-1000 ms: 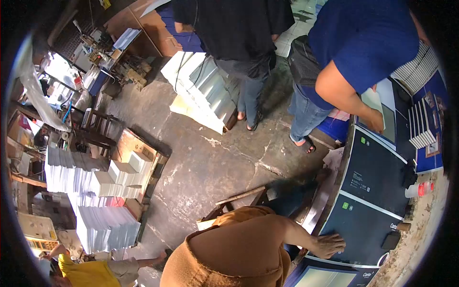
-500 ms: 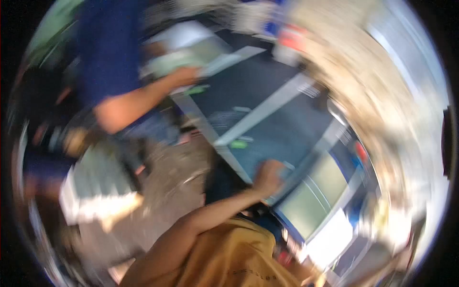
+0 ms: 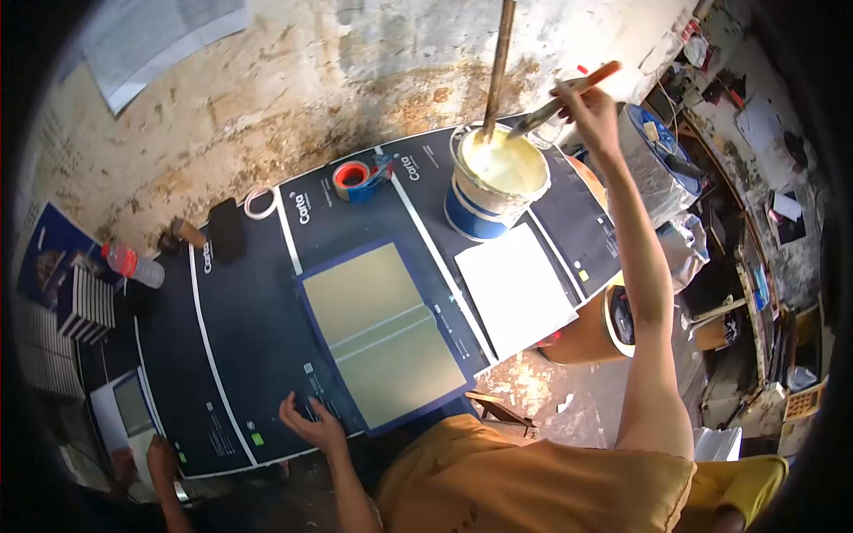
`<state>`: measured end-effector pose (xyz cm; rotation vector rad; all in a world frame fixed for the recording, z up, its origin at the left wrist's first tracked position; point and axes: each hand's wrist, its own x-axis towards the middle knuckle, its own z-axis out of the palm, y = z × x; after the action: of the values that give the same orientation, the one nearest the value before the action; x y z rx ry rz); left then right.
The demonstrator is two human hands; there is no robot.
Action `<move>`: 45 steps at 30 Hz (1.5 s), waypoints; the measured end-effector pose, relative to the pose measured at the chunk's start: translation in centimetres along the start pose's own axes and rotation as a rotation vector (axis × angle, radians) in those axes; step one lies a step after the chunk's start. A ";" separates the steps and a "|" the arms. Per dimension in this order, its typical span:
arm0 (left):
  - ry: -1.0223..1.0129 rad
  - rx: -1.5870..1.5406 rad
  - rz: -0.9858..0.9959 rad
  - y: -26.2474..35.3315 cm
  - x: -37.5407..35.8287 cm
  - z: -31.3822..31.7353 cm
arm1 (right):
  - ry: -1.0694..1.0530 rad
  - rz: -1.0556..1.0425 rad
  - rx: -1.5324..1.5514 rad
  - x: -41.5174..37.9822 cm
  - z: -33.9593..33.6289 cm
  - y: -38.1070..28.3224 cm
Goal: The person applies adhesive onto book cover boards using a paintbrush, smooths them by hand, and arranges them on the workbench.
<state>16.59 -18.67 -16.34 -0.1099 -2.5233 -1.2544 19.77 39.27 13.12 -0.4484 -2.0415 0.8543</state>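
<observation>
My right hand (image 3: 593,115) is raised at the back right, fingers closed round a paintbrush (image 3: 542,115) with an orange handle end. The bristles point down over the mouth of a white and blue bucket (image 3: 480,213) of creamy paste, where a wooden stick (image 3: 499,71) also stands. My left hand (image 3: 318,428) is open, palm up with fingers spread, at the table's front edge. Just right of it lies an opened book cover (image 3: 373,275), tan boards on a dark blue sheet. White paper (image 3: 515,298) lies between the cover and the bucket.
A roll of tape (image 3: 352,178) and a clear bottle (image 3: 133,265) stand along the wall side of the dark table (image 3: 240,355). Stacked books (image 3: 87,302) are at the left. Another person's hands (image 3: 162,460) hold a cover at the left front corner.
The view has swung from the other person's side toward the wall and bucket. My left hand has come off the table top near the cover. My right hand now shows, holding the paintbrush.
</observation>
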 end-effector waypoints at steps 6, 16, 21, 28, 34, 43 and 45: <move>0.022 -0.020 0.032 0.3 -0.1 0.7 | -0.346 0.109 0.013 -1.1 1.7 4.4; 0.062 0.090 0.060 -0.2 -0.3 0.6 | -0.622 0.095 -0.386 -1.3 3.9 7.5; 0.052 0.043 0.014 -0.1 -0.4 0.5 | -0.267 0.160 -0.075 0.6 0.7 5.1; 0.097 -0.033 0.087 -1.4 -0.5 0.3 | -0.117 0.004 -0.389 1.3 0.8 0.8; 0.057 -0.092 -0.051 -0.9 -0.6 -0.6 | -0.282 0.300 -0.538 0.8 3.5 1.2; 0.062 -0.176 -0.064 -0.8 -0.6 -1.4 | -0.460 0.231 -0.659 3.5 4.1 0.3; 0.141 -0.236 -0.061 -1.9 0.0 -0.5 | -0.410 0.159 -0.731 4.6 3.8 0.1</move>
<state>16.31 -20.23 -17.53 0.0017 -2.2684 -1.5249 14.01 40.52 14.18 -0.8968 -2.7110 0.2614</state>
